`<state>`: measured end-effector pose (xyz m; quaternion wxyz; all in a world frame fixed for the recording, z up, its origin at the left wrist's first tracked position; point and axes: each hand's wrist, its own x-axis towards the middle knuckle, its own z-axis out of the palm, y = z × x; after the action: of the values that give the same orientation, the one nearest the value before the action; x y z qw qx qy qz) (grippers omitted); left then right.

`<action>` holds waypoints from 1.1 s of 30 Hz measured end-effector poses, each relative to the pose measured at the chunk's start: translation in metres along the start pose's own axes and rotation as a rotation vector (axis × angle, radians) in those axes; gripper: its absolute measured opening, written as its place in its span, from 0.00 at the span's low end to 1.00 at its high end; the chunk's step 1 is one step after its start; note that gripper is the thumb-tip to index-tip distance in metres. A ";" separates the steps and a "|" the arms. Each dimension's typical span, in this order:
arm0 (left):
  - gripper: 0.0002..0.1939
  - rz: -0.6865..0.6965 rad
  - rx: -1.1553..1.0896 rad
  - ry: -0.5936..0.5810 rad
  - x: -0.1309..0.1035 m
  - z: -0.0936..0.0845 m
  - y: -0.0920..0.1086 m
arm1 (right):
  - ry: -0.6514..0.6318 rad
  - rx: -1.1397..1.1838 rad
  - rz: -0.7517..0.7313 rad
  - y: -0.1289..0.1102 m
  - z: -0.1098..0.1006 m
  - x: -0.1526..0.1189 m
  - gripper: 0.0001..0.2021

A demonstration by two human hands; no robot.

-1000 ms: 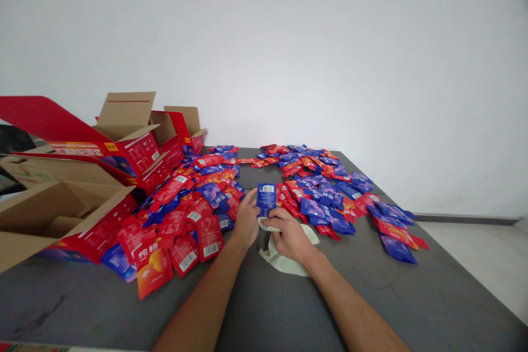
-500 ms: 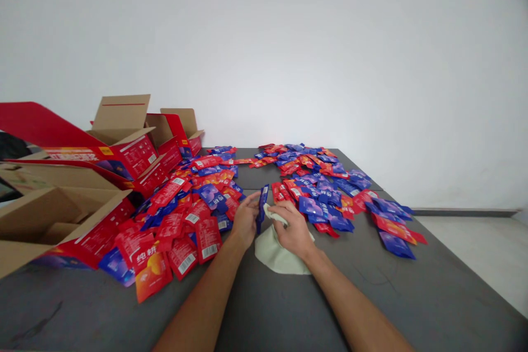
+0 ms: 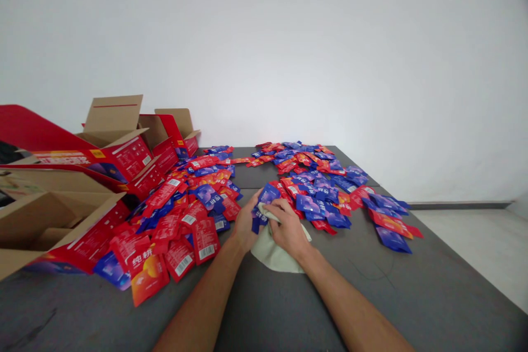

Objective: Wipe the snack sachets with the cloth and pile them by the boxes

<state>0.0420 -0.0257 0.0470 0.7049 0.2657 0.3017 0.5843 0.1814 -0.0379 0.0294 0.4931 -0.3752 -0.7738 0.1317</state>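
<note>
My left hand is closed on a blue pouch, held up with its printed front towards me. In my right hand a pale green cloth is bunched, and its upper part presses against the front of the pouch. The rest of the cloth hangs down to the dark table. Red and blue pouches lie heaped just left of my left hand. Beyond my right hand more pouches are spread out.
Open red cardboard boxes stand along the left side, the nearest box with its flaps folded out. A small stack of pouches lies near the table's right edge. A white wall rises behind the table.
The blue pouch has turned from edge-on to face me. My right hand has brought the cloth onto its front. The view has shifted slightly.
</note>
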 end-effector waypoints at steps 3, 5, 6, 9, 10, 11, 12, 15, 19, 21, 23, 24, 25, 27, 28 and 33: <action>0.20 -0.072 0.009 -0.073 0.000 0.000 -0.004 | 0.155 -0.075 0.082 0.009 -0.007 0.004 0.22; 0.19 -0.077 -0.003 -0.109 0.000 0.000 -0.006 | 0.200 -0.107 0.100 0.014 -0.012 0.005 0.22; 0.19 -0.077 -0.010 -0.112 0.000 0.000 -0.006 | 0.200 -0.111 0.098 0.015 -0.013 0.005 0.22; 0.18 -0.103 -0.010 -0.060 -0.001 0.001 -0.006 | 0.110 -0.086 0.051 0.010 -0.010 0.002 0.24; 0.18 -0.113 -0.003 -0.033 -0.002 0.001 -0.006 | 0.059 -0.073 0.029 0.006 -0.008 0.001 0.24; 0.17 -0.118 0.002 -0.011 -0.003 0.001 -0.005 | 0.007 -0.063 0.007 0.002 -0.005 0.000 0.25; 0.16 -0.119 0.005 0.002 -0.003 0.001 -0.005 | -0.044 -0.056 -0.013 -0.002 -0.002 -0.001 0.25; 0.16 -0.089 0.027 -0.007 -0.002 -0.001 -0.005 | -0.151 -0.046 -0.049 -0.011 0.004 -0.003 0.27; 0.18 0.167 0.358 0.065 0.008 -0.010 -0.006 | -0.225 -0.079 -0.035 -0.014 0.002 -0.002 0.28; 0.19 0.292 0.635 0.155 0.015 -0.018 -0.007 | -0.249 -0.122 -0.005 -0.015 -0.001 -0.002 0.27; 0.22 0.330 0.773 0.231 0.020 -0.027 -0.007 | -0.266 -0.179 0.035 -0.017 -0.003 -0.002 0.25; 0.24 0.367 0.865 0.257 0.021 -0.030 -0.007 | -0.273 -0.211 0.057 -0.017 -0.004 -0.003 0.25; 0.26 0.415 0.969 0.273 0.022 -0.034 -0.006 | -0.283 -0.245 0.080 -0.017 -0.005 -0.003 0.24; 0.29 0.536 1.233 0.291 0.022 -0.040 0.000 | -0.309 -0.314 0.136 -0.016 -0.009 -0.003 0.22; 0.29 0.591 1.348 0.306 0.021 -0.042 0.004 | -0.320 -0.347 0.169 -0.015 -0.011 -0.003 0.21; 0.25 0.775 1.601 0.638 0.021 -0.056 0.037 | -0.305 -0.464 0.312 -0.008 -0.022 0.000 0.17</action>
<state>-0.0208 0.0031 0.0331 -0.0460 0.5802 0.6825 0.4421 0.1969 -0.0474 0.0445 0.2464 -0.5678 -0.7813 0.0804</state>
